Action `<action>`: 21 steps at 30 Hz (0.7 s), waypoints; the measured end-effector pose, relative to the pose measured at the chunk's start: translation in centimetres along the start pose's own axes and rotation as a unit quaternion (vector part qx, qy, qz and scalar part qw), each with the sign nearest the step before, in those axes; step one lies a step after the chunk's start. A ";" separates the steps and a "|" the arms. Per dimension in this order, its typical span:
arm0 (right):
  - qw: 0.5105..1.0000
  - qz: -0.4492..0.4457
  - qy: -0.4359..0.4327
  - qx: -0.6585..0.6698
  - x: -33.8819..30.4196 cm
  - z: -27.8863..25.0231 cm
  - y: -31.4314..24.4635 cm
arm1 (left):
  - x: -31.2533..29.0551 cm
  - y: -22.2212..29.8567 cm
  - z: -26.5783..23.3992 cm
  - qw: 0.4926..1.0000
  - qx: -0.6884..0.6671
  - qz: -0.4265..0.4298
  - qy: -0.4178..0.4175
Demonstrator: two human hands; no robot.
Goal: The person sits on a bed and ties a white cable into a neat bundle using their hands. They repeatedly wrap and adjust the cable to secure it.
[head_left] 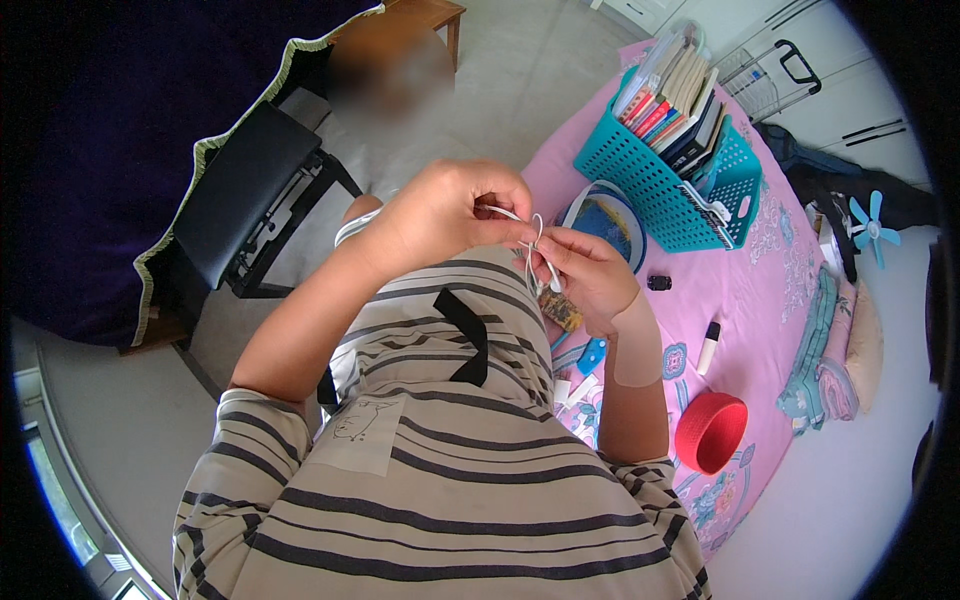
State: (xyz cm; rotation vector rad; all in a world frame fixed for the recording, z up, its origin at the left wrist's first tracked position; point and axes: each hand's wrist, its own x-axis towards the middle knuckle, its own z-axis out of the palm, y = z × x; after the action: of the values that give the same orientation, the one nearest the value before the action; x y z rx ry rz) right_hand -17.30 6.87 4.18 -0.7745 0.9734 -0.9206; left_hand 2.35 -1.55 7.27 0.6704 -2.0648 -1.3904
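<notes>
Right now a thin white cord (533, 245) sits pinched between both hands, held up in front of the person's chest, above the striped shirt (440, 460). The left hand (445, 210) closes its fingertips on the cord from the left, knuckles bunched, with a strand running out past the thumb. The right hand (590, 270) grips it from the other side, thumb and forefinger pressed together on a small loop that stands up between the two hands. A short white end hangs down by the right fingers. Judging from that, the cord looks partly gathered or looped, not finished: only one or two small loops show, the strands are loose, and nothing is tied off or set down. How much cord remains cannot be told, since most of it is hidden in the hands.

Just below the hands a small brownish packet (562, 310) lies at the edge of the pink patterned cloth (740, 300). Further out on the cloth are a round blue-lined dish (608, 215), a teal basket (655, 190) packed with books, a small black object (659, 283), a white marker-like stick (708, 347) and a red bowl (711, 431). A black stool (240, 190) stands well apart to the left.
</notes>
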 end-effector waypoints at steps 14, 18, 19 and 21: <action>0.993 -0.019 -0.021 -0.114 0.2 -0.6 0.8 | -0.5 0.6 -0.2 0.980 0.095 0.154 -0.083; 0.994 -0.057 -0.045 -0.083 0.5 0.0 0.9 | -0.6 1.5 -0.2 0.973 0.154 0.146 -0.093; 0.996 -0.051 -0.046 -0.059 0.5 0.4 0.5 | -0.7 1.3 -0.2 0.978 0.134 0.141 -0.080; 0.996 -0.044 -0.069 -0.041 0.5 0.4 0.4 | -0.6 0.4 -0.3 0.985 0.092 0.134 -0.056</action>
State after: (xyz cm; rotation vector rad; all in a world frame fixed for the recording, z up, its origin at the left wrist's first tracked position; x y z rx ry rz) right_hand -16.72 6.67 3.80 -0.9449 0.8649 -0.8945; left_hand 2.94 -1.23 7.67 0.3746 -2.2936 -1.1172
